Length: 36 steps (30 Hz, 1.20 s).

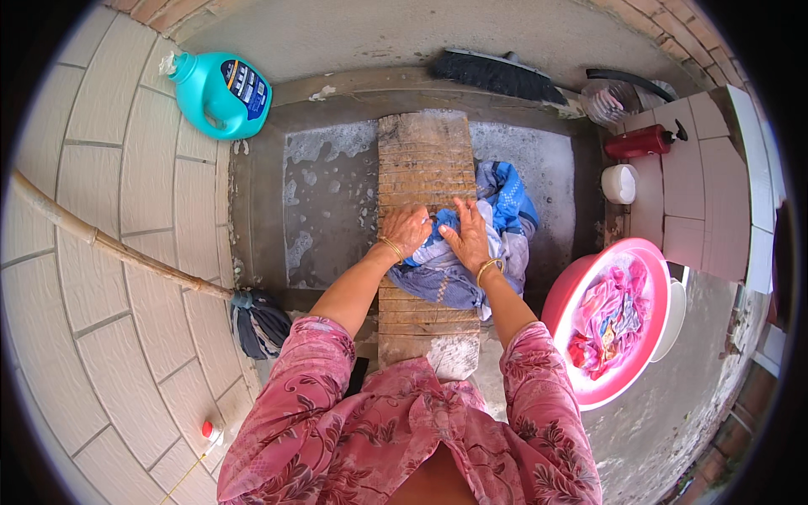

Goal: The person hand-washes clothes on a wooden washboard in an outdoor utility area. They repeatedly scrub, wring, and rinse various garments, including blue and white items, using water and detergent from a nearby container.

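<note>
A ridged wooden washboard lies lengthwise before me, across a basin of sudsy grey water. Wet blue, white and grey-violet cloth is bunched on its lower half and spills over the right edge. My left hand is curled at the board's middle, its fingers closed on a blue fold. Just to the right, my right hand presses on the same cloth with thumb and fingers apart. Each wrist wears a golden bangle.
At right stands a pink basin of soapy laundry. Near the sink's right rim are a white cup and a red pump bottle. A teal detergent jug, black broom head and cloth mop border the sink.
</note>
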{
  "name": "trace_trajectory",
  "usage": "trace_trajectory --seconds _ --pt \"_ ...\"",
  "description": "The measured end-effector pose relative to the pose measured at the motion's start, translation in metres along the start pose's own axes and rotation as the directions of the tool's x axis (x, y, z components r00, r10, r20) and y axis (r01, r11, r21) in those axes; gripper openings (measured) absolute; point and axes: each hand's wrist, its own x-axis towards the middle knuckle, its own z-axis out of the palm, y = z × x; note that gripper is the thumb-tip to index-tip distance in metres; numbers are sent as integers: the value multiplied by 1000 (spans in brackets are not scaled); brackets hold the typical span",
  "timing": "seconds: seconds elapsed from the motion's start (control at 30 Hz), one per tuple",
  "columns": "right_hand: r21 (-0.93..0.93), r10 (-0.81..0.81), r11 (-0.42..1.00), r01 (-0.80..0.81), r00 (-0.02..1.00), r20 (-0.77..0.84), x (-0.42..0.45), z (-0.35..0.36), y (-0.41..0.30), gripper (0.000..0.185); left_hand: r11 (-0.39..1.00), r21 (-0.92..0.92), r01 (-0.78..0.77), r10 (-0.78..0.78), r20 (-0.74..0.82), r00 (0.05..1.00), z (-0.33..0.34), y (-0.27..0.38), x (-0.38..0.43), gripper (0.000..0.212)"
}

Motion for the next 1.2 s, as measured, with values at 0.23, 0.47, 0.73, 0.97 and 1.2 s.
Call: trace_trajectory --seconds 0.23,0.47,0.73,0.97,1.2 --pt "55 -19 998 0 940 340 -128 -74 16 100 845 -448 293 -397 -158 904 -113 -73 -84 32" --pt "-160 -16 984 77 937 348 -143 -54 -27 87 487 -636 599 -818 -91 568 -104 -185 -158 61" --pt "-153 -31 985 75 963 269 -131 -41 -1 50 907 167 -386 203 630 749 -44 19 -72 116" --pt "5 -405 913 407 908 105 -105 -66 -80 14 881 -17 -474 425 473 772 -11 -30 -89 74" --pt "92 -385 922 377 916 111 -118 -90 -81 74 895 91 -436 391 307 868 -122 -3 -110 27"
